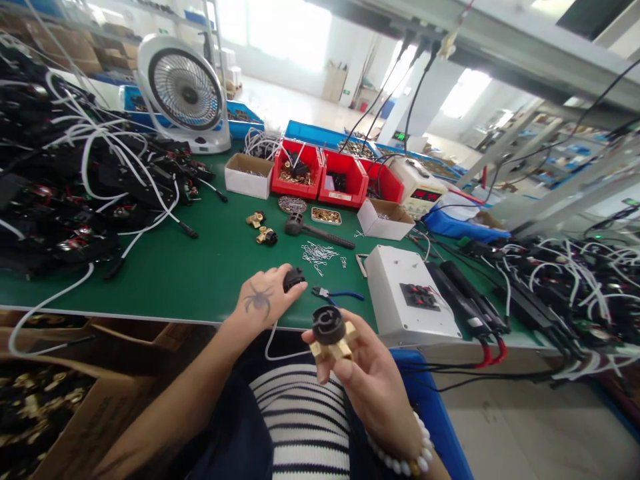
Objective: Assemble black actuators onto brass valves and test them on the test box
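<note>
My right hand (367,377) is closed round a brass valve fitting with a black round cap (331,333), held up in front of my lap. My left hand (263,300) rests at the near edge of the green table (190,273), its fingers closed on a small black part (294,278) with a white tube hanging from it. Blue-handled pliers (336,294) lie just right of that hand. Two more brass fittings (261,227) sit further back on the mat, beside a black mallet (313,229) and a scatter of small metal clips (317,254).
A heap of black assemblies with white tubes (85,173) fills the left side; a similar heap (575,280) is at right. A white control box (410,297) stands right of my hands. Red bins (320,175), cardboard boxes and a white fan (183,90) line the back.
</note>
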`<state>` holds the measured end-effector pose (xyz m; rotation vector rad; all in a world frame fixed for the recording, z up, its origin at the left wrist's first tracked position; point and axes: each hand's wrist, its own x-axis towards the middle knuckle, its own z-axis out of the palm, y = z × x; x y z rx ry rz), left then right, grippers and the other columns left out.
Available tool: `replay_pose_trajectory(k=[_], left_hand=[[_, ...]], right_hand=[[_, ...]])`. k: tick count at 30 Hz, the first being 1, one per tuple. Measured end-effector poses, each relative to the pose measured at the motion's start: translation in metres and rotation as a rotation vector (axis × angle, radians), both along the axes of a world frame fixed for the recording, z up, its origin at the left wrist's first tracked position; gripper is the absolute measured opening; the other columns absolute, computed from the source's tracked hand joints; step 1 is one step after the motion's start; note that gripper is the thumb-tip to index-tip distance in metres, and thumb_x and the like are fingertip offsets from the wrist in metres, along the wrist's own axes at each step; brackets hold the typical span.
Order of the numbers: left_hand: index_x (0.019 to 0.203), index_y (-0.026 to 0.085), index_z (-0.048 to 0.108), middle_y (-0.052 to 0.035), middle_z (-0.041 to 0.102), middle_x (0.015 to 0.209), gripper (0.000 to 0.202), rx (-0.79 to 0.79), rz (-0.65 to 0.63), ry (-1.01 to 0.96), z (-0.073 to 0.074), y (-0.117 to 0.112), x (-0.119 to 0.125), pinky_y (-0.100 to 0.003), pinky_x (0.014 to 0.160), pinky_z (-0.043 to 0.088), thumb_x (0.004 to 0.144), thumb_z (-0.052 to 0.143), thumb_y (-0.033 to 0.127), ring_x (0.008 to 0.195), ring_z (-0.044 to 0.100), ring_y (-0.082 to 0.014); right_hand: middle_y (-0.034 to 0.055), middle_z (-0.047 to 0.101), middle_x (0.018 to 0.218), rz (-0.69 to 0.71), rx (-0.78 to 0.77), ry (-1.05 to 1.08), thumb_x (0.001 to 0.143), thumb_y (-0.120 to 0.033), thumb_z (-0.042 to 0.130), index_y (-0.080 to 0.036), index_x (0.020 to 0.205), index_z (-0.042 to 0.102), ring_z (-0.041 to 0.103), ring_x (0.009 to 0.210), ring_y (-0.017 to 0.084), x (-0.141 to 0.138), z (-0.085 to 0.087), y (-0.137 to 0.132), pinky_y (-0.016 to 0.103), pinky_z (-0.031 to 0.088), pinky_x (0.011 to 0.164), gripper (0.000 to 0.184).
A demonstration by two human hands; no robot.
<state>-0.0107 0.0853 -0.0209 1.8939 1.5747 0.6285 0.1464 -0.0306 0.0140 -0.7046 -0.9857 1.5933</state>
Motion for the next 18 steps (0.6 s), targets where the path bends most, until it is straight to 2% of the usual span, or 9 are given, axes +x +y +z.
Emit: replay_pose_trajectory(k=[3,5,7,10,11,13,14,18], left_hand=[[0.116,0.017,0.063,-0.0122,0.07,0.109,0.049,-0.132,-0.04,-0.276,0.005,0.001,-0.02,-0.042,0.087,0.051,0.089,0.048,0.055,0.102,0.065,-0.0306],[0.128,0.019,0.055,-0.0097,0.068,0.119,0.053,-0.185,-0.08,-0.468,0.01,-0.006,-0.026,-0.036,0.082,0.055,0.092,0.039,0.054,0.103,0.066,-0.0253],[0.135,0.022,0.05,-0.0071,0.066,0.124,0.052,-0.266,-0.073,-0.777,0.018,-0.016,-0.024,-0.031,0.079,0.056,0.091,0.045,0.049,0.102,0.066,-0.0211],[0.122,0.024,0.064,-0.0048,0.07,0.114,0.042,-0.441,-0.023,-1.316,0.029,-0.034,-0.014,-0.027,0.076,0.055,0.087,0.06,0.048,0.094,0.066,-0.018],[0.116,0.024,0.068,-0.0042,0.071,0.11,0.039,-0.473,-0.018,-1.42,0.031,-0.039,-0.011,-0.026,0.076,0.055,0.087,0.062,0.05,0.092,0.066,-0.0177],[0.114,0.028,0.07,-0.0023,0.072,0.107,0.038,-0.415,-0.03,-1.443,0.035,-0.048,-0.006,-0.025,0.077,0.055,0.091,0.057,0.055,0.093,0.067,-0.0168],[0.116,0.031,0.069,-0.0013,0.071,0.11,0.036,-0.319,-0.034,-1.397,0.036,-0.052,-0.004,-0.025,0.081,0.054,0.093,0.055,0.054,0.097,0.066,-0.0164],[0.118,0.034,0.068,0.0011,0.058,0.131,0.03,0.211,-0.062,-1.056,0.04,-0.066,-0.004,-0.023,0.104,0.042,0.097,0.052,0.047,0.125,0.052,-0.0158]], right_hand=[[0.0064,0.072,0.104,-0.001,-0.102,-0.002,0.086,-0.033,0.077,-0.025,0.121,0.061,0.063,0.069,0.01,-0.004,-0.01,0.003,0.022,0.052,0.068,0.039],[0.0084,0.071,0.106,0.027,-0.147,-0.001,0.087,-0.035,0.076,-0.021,0.123,0.059,0.064,0.073,0.011,-0.007,-0.013,0.004,0.024,0.052,0.071,0.042],[0.0086,0.071,0.105,0.066,-0.173,0.005,0.087,-0.036,0.076,-0.02,0.125,0.057,0.065,0.075,0.011,-0.011,-0.012,0.003,0.025,0.052,0.073,0.045],[0.007,0.072,0.103,0.093,-0.18,0.034,0.089,-0.036,0.074,-0.021,0.123,0.055,0.066,0.072,0.01,-0.015,-0.008,0.002,0.024,0.052,0.073,0.042],[0.0064,0.072,0.102,0.095,-0.173,0.046,0.09,-0.036,0.072,-0.022,0.122,0.055,0.067,0.071,0.01,-0.015,-0.006,0.002,0.023,0.052,0.072,0.039],[0.005,0.072,0.1,0.088,-0.15,0.054,0.092,-0.035,0.07,-0.023,0.121,0.056,0.067,0.069,0.009,-0.016,-0.004,0.002,0.022,0.052,0.07,0.034],[0.0044,0.072,0.099,0.082,-0.139,0.05,0.093,-0.034,0.07,-0.024,0.12,0.056,0.067,0.069,0.009,-0.016,-0.004,0.001,0.021,0.052,0.07,0.033],[0.0048,0.072,0.097,0.097,-0.126,0.075,0.092,-0.034,0.07,-0.023,0.119,0.059,0.066,0.069,0.008,-0.015,-0.001,0.0,0.019,0.051,0.068,0.031]])
